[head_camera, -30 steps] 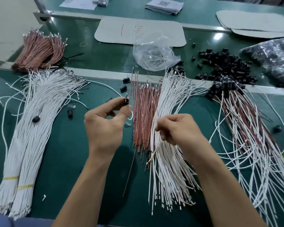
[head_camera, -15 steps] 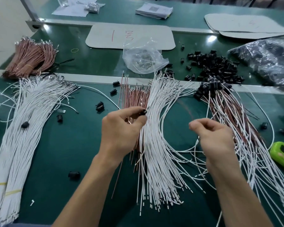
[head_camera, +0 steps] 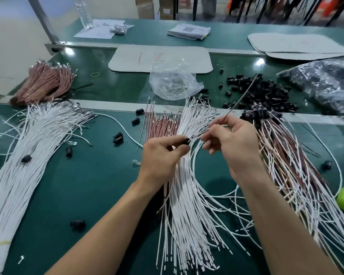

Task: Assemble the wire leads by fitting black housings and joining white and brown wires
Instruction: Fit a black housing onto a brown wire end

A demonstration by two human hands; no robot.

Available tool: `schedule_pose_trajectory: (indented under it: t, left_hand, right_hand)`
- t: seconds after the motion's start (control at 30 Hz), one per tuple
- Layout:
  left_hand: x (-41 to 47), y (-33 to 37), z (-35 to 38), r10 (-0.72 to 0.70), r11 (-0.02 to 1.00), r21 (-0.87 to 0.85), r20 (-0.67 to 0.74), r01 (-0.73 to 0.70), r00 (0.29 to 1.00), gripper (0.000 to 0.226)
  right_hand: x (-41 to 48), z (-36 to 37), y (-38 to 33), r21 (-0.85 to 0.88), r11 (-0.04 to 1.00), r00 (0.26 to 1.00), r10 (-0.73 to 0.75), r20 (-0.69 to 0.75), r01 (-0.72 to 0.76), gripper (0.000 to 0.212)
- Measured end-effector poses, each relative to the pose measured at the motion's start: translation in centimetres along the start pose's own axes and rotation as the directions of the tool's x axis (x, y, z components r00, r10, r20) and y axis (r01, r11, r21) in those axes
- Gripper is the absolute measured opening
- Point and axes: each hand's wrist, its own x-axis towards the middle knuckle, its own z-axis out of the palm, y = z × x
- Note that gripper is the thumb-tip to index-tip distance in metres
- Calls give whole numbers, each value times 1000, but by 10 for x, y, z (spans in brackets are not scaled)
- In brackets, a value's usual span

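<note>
Right, head view, and your left hand sits low over the middle of the table. Its grip is closed in a pinch, thumb and forefinger clamped on a small black housing.

Just beside it, your right hand has its grip pinched on a thin wire. The near end meets the housing and the far end slants up and away over the loose pile of black housings. The wire's colour is blurred, so I can't call it.

Both hands hover above the fanned white wires, with the row of brown wires just to their left. On your right lies a heap of mixed white and brown leads, black housings on their far ends. Far left there's a long white bundle, with a brown bundle behind it. A clear plastic bag sits beyond the wires.
</note>
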Motion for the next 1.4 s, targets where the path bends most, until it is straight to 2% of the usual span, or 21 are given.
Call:
schedule_pose_trajectory:
  t: [0.1,0.23,0.37,0.77,0.93,1.1,1.2,1.3,1.4]
  left_hand:
    - [0,-4,2,34,999,23,-3,-33,999,38]
    - [2,-5,2,8,1000,-13,2,-8,1000,36]
    - [4,-8,1,-3,997,-73,46,6,999,39]
    - [5,-13,2,32,996,-88,125,-21,992,38]
    - [4,-12,1,51,995,-96,119,-40,992,34]
    - [4,-13,1,56,996,-70,138,-46,989,32]
    - [3,-12,2,73,997,-48,128,-68,989,32]
    - [1,-12,2,83,996,-16,112,-82,990,32]
    - [1,-13,2,101,994,31,87,-104,991,29]
  right_hand:
    - [-2,-1,15,4,997,997,-81,12,81,16]
    - [-8,-9,28,53,981,981,-186,-54,188,20]
    - [-8,-15,26,-23,965,961,-262,-88,261,26]
    - [-11,-11,30,-53,947,943,-309,126,318,16]
    - [-11,-15,32,-192,901,921,-371,117,388,11]
    - [-11,-18,33,-229,887,914,-373,162,402,13]
    - [-10,-19,31,-211,874,898,-418,138,439,15]
    - [-12,-18,31,-267,842,883,-451,130,470,15]
    - [-13,-17,32,-287,844,891,-427,152,453,13]
